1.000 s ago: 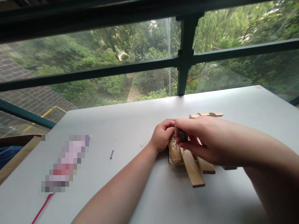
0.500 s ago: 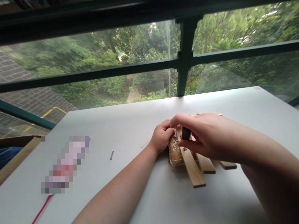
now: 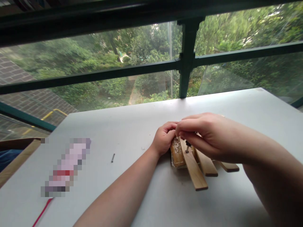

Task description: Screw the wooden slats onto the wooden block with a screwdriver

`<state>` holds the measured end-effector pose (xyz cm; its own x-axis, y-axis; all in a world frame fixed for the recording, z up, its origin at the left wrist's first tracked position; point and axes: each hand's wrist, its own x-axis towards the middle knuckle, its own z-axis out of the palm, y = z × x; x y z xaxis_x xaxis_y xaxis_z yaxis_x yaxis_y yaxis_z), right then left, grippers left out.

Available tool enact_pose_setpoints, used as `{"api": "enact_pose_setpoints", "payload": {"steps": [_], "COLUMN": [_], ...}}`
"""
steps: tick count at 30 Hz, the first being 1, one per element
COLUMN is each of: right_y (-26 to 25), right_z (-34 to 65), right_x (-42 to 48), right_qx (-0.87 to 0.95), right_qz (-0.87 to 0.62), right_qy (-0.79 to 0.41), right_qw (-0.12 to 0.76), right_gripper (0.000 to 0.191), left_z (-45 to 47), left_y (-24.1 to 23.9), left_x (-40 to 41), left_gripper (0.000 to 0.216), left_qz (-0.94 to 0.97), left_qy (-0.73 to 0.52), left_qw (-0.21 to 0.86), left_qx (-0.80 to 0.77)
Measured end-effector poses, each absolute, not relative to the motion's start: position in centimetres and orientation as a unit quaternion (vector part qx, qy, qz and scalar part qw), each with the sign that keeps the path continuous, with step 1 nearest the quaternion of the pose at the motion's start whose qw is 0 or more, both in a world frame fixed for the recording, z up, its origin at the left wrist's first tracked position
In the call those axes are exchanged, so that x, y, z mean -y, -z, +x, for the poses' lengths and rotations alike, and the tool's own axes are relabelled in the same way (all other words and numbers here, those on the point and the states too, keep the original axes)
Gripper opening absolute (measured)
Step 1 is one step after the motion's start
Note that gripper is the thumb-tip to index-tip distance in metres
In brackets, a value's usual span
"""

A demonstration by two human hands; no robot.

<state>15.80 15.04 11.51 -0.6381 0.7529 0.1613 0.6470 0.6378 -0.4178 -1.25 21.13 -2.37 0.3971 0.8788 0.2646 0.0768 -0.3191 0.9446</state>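
Wooden slats (image 3: 197, 176) lie side by side across a yellowish-brown block (image 3: 178, 156) that looks wrapped in clear plastic. At its far left edge my left hand (image 3: 163, 138) is closed, with fingers curled round the block and thumb on top. My right hand (image 3: 204, 135) is bent over the leftmost slat, its fingers closed round what looks like a short dark screwdriver (image 3: 188, 143). The screwdriver's handle is mostly hidden by the fingers. Its thin shaft slants down to a screw head (image 3: 187, 151) in the slat. The slats' far ends are covered by my right hand.
On the white table (image 3: 132, 126) a loose screw or nail (image 3: 113, 158) lies left of my left forearm. Further left is a pixelated pinkish item (image 3: 71, 160) with a red cord (image 3: 42, 212). A cardboard box (image 3: 21, 160) stands beside the table; windows run behind it.
My right hand has shifted and turned over the screwdriver; the dark handle between its fingers is now mostly covered and the shaft shows. My left hand and the slats stay nearly in place.
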Motion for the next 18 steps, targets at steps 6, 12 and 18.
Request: {"api": "enact_pose_setpoints", "payload": {"steps": [6, 12, 18], "right_y": [-11.2, -11.4, -11.6], "right_z": [15.8, 16.1, 16.2], "right_x": [-15.2, -14.8, -14.4], "right_qx": [0.894, 0.901, 0.899], "right_qz": [-0.362, -0.329, -0.356], "right_qy": [-0.189, -0.222, -0.213], "right_qw": [0.186, 0.175, 0.14], "right_gripper": [0.016, 0.02, 0.027], "left_z": [-1.2, -1.1, -1.0], "left_y": [1.7, 0.8, 1.0], "left_x": [-20.8, -20.6, -20.5], "left_gripper": [0.015, 0.015, 0.013], "left_qz": [0.696, 0.687, 0.672], "left_qy": [-0.429, -0.417, -0.418], "left_qw": [0.454, 0.47, 0.481], "left_qx": [-0.353, -0.365, -0.378]}}
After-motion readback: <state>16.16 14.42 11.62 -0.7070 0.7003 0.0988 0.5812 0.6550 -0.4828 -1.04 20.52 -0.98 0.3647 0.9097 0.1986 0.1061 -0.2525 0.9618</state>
